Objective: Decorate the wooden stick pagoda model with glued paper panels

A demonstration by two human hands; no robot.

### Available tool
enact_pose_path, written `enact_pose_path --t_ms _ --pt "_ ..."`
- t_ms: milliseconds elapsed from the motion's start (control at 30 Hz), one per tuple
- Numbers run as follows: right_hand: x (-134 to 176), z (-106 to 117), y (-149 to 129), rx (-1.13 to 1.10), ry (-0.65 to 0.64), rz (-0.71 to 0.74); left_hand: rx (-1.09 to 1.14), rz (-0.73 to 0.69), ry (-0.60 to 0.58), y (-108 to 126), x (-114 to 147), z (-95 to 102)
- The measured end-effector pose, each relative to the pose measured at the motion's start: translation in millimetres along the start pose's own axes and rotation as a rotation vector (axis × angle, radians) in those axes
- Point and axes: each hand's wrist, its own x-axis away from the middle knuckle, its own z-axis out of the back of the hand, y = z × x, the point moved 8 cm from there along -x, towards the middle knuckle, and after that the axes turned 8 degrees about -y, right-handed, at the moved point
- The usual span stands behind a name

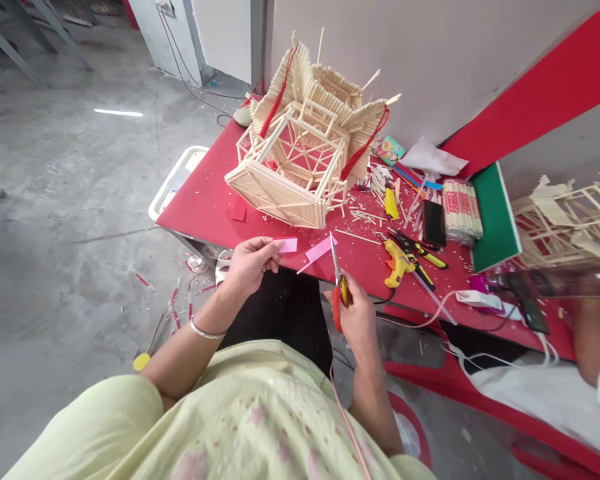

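Note:
Between thumb and fingers, my left hand point(257, 263) pinches a small pink strip of paper point(289, 245) above the front edge of the red table. My right hand point(355, 310) grips a pair of scissors point(341, 287) with red and yellow handles, blades pointing up and away from me. Just left of the blades lies another pink paper piece point(320, 249), with a thin sliver by its lower end. Behind both hands stands a pavilion-like model of wooden sticks point(290, 153) with red tassels hanging from its roof corners. A small red paper square point(239, 211) rests in front of the model.
On the red table point(200, 193), right of the model, lie a yellow glue gun point(398, 264), pliers point(430, 257), a dark phone point(433, 223) and packed sticks point(461, 210). A green board point(497, 220) stands beyond. Another person's arm point(597, 333) is at far right. Cables cross the table's front edge.

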Motion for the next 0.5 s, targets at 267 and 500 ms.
enact_pose_path --t_ms 267,500 --pt "19.6 -22.7 -23.9 -0.204 -0.091 0.078 0.001 0.005 0.002 -2.5 1.2 -2.1" --pt "21.3 -59.3 -52.1 -0.517 -0.320 0.084 0.016 -0.002 -0.015 -5.9 7.3 -11.4"
